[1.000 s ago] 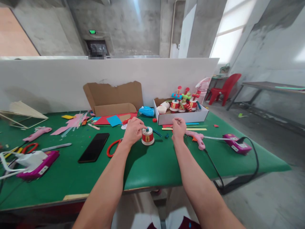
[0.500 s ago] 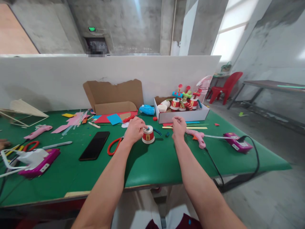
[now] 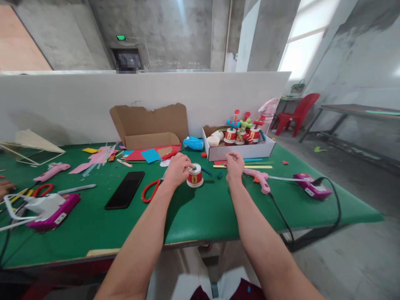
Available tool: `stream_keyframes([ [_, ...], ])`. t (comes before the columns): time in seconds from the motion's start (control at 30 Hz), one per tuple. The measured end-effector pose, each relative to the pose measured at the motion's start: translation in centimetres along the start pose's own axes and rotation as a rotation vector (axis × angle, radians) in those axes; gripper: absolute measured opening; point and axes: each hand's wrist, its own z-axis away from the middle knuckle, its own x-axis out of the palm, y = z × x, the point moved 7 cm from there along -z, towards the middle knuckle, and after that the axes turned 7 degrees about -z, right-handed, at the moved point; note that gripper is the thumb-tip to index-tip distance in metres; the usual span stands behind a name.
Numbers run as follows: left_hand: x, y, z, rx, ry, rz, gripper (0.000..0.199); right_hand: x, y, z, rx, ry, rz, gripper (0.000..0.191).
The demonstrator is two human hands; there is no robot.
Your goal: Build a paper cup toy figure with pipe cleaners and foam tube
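An upside-down red and white paper cup (image 3: 195, 176) stands on the green table, with a small blue piece on its top. My left hand (image 3: 179, 168) is at the cup's upper left, its fingers pinched at the blue piece. A blue coiled strip (image 3: 206, 171) sticks out from the cup's right side. Farther right lies a small dark blue coil (image 3: 220, 175). My right hand (image 3: 235, 165) is closed beside the yellow strip (image 3: 261, 167); anything between its fingertips is too small to make out. The pink glue gun (image 3: 262, 181) lies just right of that hand.
Behind my right hand, a white box (image 3: 242, 153) holds several cup figures. Red-handled scissors (image 3: 150, 191) and a black phone (image 3: 125, 190) lie left. Another person's hand (image 3: 5, 188) is at the far left, near a purple power block (image 3: 56, 212).
Both my hands and the cup look the same, apart from a slight shift of the view. The other person's hand at the far left shows a little more.
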Motion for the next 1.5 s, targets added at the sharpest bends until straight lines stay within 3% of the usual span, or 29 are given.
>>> stream_keyframes([
  [1.5, -0.33, 0.33, 0.15, 0.098, 0.138, 0.005, 0.033, 0.49, -0.65, 0.88, 0.091, 0.002, -0.028, 0.009],
])
